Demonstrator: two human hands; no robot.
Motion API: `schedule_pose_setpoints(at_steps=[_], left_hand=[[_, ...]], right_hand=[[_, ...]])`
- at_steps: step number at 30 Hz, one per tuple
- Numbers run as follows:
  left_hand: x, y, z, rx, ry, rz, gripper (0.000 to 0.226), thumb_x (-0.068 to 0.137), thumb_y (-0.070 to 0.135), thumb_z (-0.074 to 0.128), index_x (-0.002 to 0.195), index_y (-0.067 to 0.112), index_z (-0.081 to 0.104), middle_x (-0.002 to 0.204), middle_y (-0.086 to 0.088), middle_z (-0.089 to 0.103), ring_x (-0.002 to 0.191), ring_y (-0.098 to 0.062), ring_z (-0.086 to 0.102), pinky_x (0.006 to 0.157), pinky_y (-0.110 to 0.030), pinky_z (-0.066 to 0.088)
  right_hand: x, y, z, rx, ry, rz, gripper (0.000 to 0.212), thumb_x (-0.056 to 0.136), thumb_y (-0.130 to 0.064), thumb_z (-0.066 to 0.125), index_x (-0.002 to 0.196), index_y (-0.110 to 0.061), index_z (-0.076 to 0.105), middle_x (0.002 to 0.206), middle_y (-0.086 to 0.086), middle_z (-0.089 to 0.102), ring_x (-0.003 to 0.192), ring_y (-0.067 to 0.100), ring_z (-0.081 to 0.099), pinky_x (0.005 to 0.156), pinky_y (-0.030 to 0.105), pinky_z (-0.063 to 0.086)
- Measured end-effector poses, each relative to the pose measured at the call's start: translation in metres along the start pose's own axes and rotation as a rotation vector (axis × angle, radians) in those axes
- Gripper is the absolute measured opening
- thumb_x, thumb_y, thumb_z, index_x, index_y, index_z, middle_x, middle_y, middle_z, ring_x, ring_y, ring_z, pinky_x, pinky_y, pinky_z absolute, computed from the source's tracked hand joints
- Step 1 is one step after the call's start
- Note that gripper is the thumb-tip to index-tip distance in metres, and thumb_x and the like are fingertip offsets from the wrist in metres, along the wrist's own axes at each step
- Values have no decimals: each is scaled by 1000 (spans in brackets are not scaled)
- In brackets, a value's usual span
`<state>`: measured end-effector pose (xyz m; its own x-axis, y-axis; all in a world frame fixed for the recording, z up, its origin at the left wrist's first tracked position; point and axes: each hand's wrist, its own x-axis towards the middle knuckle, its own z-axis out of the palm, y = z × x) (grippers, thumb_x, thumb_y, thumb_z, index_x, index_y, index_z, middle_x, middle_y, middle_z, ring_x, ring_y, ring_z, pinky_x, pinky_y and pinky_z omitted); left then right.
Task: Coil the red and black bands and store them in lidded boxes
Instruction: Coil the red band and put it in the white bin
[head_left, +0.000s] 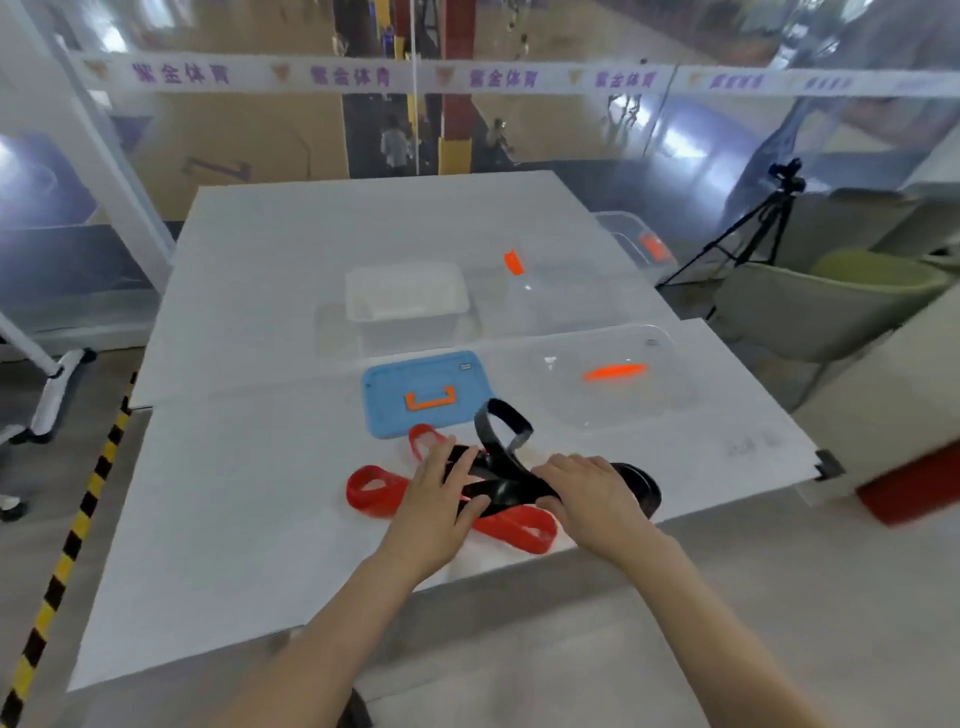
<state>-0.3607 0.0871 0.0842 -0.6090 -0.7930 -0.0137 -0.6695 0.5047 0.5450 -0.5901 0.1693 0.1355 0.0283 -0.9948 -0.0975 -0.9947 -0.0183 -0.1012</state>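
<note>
Gathering the black band (506, 489) for coiling, an early step by my reading: left hand (441, 499) lays near-straight fingers across it, right hand (587, 493) curls fingers round it. Band flat, glossy, in loose twisted loops, lies crossed over the red band (371, 491) on the near surface (234, 493), just this side of the blue lid (426, 384). Next move likely calls for freeing black from red.
</note>
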Motion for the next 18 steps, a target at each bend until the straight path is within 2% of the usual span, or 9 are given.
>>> schedule_pose_setpoints(at_steps=[3, 9, 18], left_hand=[[12, 53, 41, 23, -69, 49, 69, 106, 52, 44, 164, 23, 21, 174, -6, 8, 161, -28, 8, 130, -47, 19], [34, 131, 96, 74, -175, 116, 69, 105, 53, 43, 164, 21, 23, 172, -13, 10, 159, -34, 12, 130, -46, 16], [112, 172, 134, 86, -306, 92, 70, 106, 54, 41, 165, 28, 13, 174, -4, 1, 160, -29, 4, 128, -48, 23]], right_hand=[[-44, 54, 3, -13, -5, 63, 36, 104, -40, 57, 138, -27, 60, 128, -4, 65, 122, 23, 61, 103, 40, 42], [-101, 134, 12, 33, -14, 173, 39, 102, -38, 62, 138, -25, 61, 128, -5, 65, 120, 24, 62, 101, 40, 43], [-87, 228, 32, 76, -27, 207, 38, 100, -35, 65, 136, -23, 63, 124, -3, 67, 114, 25, 63, 95, 41, 45]])
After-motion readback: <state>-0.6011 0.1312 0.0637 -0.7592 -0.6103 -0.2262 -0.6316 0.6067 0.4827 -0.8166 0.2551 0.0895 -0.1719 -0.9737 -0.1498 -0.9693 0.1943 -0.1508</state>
